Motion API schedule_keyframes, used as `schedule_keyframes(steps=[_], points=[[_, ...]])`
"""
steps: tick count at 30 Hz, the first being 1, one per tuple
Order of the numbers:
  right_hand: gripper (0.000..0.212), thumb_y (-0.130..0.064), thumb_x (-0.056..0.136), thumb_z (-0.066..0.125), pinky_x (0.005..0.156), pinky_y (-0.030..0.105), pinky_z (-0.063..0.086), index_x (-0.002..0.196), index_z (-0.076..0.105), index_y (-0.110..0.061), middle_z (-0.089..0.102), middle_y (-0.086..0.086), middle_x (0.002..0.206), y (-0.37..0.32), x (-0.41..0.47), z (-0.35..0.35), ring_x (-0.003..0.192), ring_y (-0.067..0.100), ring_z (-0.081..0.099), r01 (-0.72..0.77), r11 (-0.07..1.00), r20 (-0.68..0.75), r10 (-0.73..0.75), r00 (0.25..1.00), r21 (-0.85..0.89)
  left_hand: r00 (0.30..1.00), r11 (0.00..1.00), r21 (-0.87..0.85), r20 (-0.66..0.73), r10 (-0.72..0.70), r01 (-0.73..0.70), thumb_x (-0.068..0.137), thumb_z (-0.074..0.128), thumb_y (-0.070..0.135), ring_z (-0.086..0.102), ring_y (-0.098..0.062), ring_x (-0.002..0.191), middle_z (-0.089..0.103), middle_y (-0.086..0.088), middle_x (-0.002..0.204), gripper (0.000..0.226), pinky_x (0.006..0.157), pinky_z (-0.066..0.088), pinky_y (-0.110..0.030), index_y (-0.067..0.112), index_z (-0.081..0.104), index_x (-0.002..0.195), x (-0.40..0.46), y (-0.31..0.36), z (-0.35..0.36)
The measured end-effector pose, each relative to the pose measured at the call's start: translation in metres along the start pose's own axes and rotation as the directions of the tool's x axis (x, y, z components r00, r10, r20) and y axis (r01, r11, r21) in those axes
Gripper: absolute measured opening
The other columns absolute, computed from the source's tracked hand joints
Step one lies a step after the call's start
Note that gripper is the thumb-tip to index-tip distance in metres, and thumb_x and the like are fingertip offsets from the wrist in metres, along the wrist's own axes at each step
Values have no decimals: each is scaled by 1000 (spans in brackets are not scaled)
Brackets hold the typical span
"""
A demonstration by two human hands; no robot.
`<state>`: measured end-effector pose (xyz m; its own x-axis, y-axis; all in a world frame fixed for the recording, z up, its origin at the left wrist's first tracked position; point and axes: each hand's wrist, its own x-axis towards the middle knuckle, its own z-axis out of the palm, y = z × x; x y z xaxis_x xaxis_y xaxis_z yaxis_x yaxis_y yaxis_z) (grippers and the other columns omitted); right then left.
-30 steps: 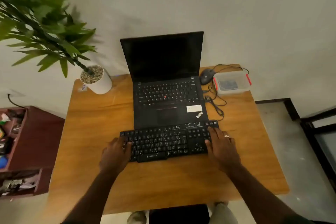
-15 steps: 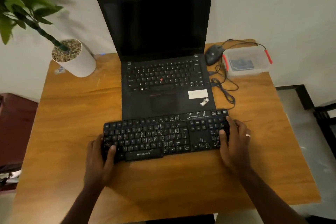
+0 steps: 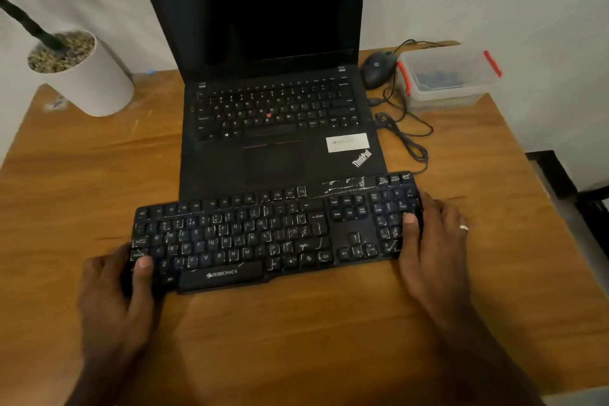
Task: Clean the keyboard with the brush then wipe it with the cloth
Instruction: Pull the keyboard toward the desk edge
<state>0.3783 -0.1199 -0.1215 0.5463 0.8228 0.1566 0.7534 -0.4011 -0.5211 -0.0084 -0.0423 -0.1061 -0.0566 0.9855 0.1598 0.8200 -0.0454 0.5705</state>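
A black, dusty Zebronics keyboard lies across the wooden table, its far edge overlapping the front of an open black laptop. My left hand grips the keyboard's left end, thumb on the keys. My right hand grips the right end, thumb on the number pad, a ring on one finger. No brush or cloth is in sight, though something blue shows dimly through a clear plastic box at the back right.
A white pot with a plant stands at the back left. A black mouse sits beside the box, its cable looping on the table to the laptop's right. The table's right edge drops to the floor.
The view has moved closer and lower over the table. Both hands have stayed at the two ends of the keyboard, which now lies slightly nearer me.
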Motion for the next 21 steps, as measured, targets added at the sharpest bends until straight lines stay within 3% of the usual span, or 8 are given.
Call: schedule_keyframes(steps=[6,11,16,18,21], points=[[69,-51,100,23,94,37,36,149,43,-8,49,14,130,2,-2,2,119,26,41,23,999,-10,-23,1000,-34,1000,999,43,0,20,-20,95,25,65,48,-32,98,51,-14,102,74,81,43,-48,11,54,136,1,-9,6],[72,-56,98,19,99,43,40,151,41,-12,48,11,129,5,-1,4,120,28,44,26,998,-14,-27,1000,-63,999,997,55,13,46,-47,93,21,69,47,-29,100,50,-9,99,75,79,42,-46,16,56,133,2,-13,8],[63,-50,103,23,104,46,39,150,43,-14,50,10,128,4,-1,3,122,29,43,7,1000,-15,-7,1000,1,998,998,9,-36,59,-58,94,21,69,48,-29,101,51,-6,100,78,82,40,-47,11,60,128,1,-12,9],[57,-46,104,30,104,46,39,150,44,-15,51,10,130,2,0,0,123,30,45,-18,999,-9,19,1000,35,998,999,-20,-50,30,-31,93,20,71,51,-30,100,52,-5,99,79,83,41,-47,11,64,120,2,-9,8],[49,-40,106,35,104,45,39,146,48,-17,53,11,128,1,7,-4,122,31,48,-51,997,17,50,999,64,997,987,-143,-30,-76,71,93,23,74,60,-34,85,64,-7,85,75,76,47,-47,13,67,85,12,6,5]])
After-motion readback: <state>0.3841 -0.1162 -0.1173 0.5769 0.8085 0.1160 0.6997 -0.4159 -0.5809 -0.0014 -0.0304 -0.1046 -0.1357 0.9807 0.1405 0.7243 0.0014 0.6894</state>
